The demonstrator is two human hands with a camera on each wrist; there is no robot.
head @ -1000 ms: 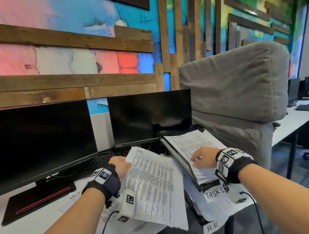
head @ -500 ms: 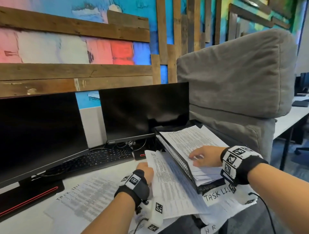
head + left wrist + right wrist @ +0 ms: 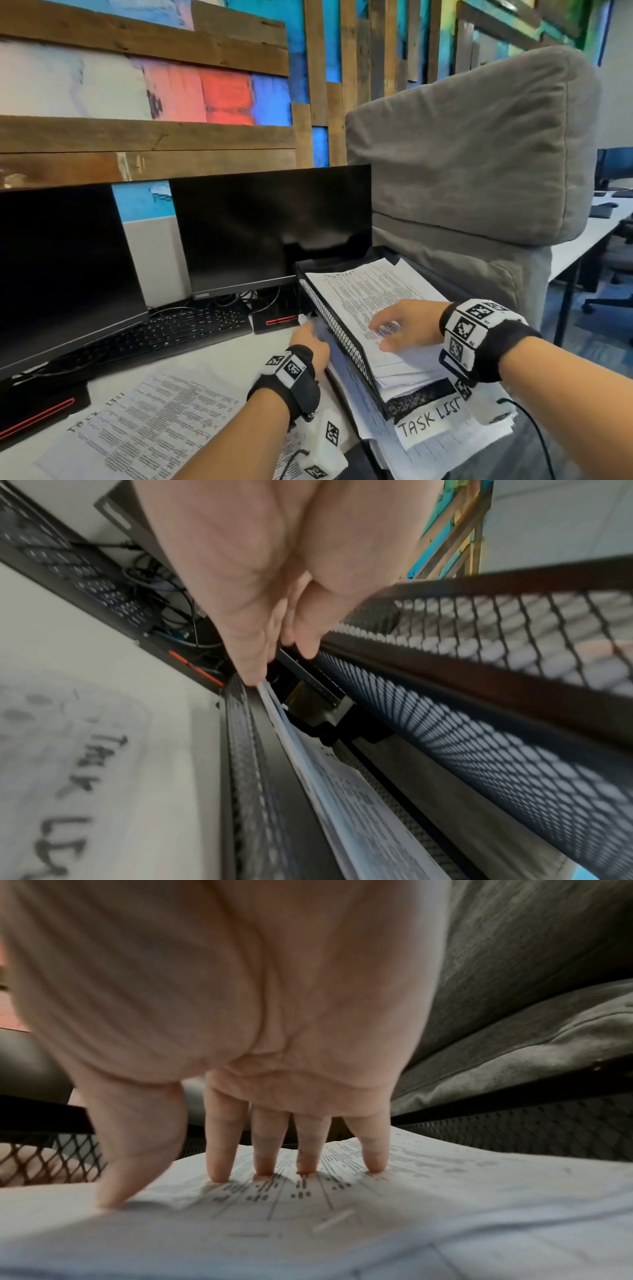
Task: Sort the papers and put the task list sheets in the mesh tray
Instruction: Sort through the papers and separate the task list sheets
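A black mesh tray stands at the desk's right, with a "TASK LIST" label on its front. Its upper tier holds a stack of printed sheets. My right hand lies on that stack, fingers straight, and in the right wrist view the fingertips press the top sheet. My left hand is beside the tray's left wall. In the left wrist view its thumb and fingers pinch the far edge of a printed sheet lying in the lower tier. Another sheet headed "TASK LIST" lies flat on the desk.
Two dark monitors and a black keyboard line the back of the desk. A big grey chair back rises just behind the tray. More loose papers stick out under the tray at the desk's near right edge.
My left hand has swung the sheet it held from upright at the left down and to the right, under the tray's upper tier. That uncovered the sheet on the desk. My right hand stayed put.
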